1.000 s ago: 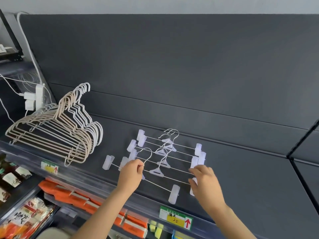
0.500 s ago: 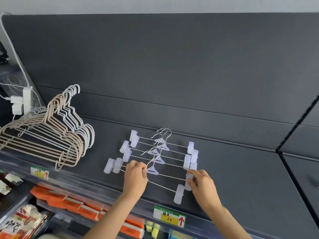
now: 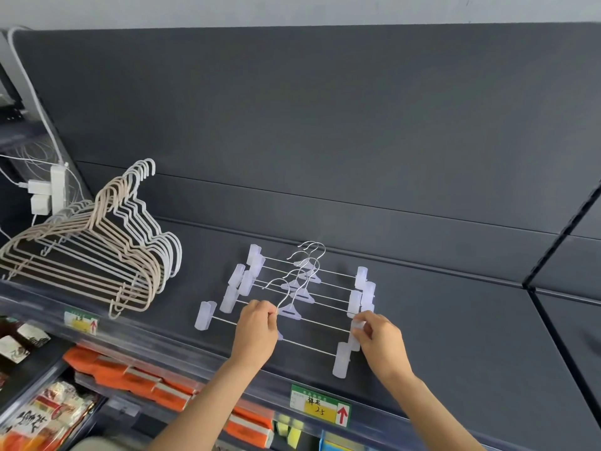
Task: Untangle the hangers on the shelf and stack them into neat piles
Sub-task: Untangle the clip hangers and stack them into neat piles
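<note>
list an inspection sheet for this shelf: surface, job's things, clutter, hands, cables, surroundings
surface: dark grey shelf, backed by a matching panel.
job's things: clip hangers lie overlapping mid-shelf, hooks toward the back; wire hangers, beige and white, nested in a pile at left.
clutter: nothing seen.
hands: left hand grips one of the front clip hangers near its hook; right hand pinches a clip at the right end.
cables: white cable runs down to a power strip with plugs, far left.
surroundings: price tag on the shelf edge; orange packs on the tier below.
</note>
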